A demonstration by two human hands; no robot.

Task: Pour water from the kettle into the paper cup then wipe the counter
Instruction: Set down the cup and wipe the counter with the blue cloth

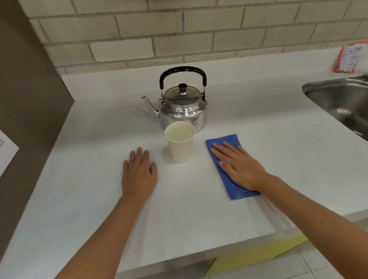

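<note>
A shiny metal kettle (183, 106) with a black handle stands upright on the white counter (93, 193), spout pointing left. Right in front of it stands a white paper cup (181, 148), upright. A folded blue cloth (226, 142) lies on the counter to the cup's right. My right hand (239, 165) rests flat on top of that cloth, fingers stretched and covering most of it. My left hand (139, 177) lies palm down on the bare counter left of the cup, holding nothing.
A steel sink (351, 109) with a tap is set into the counter at the right. A red-and-white packet (348, 58) lies by the tiled wall behind it. A brown side panel (17, 99) with a paper sheet closes the left. The counter's front edge runs below my forearms.
</note>
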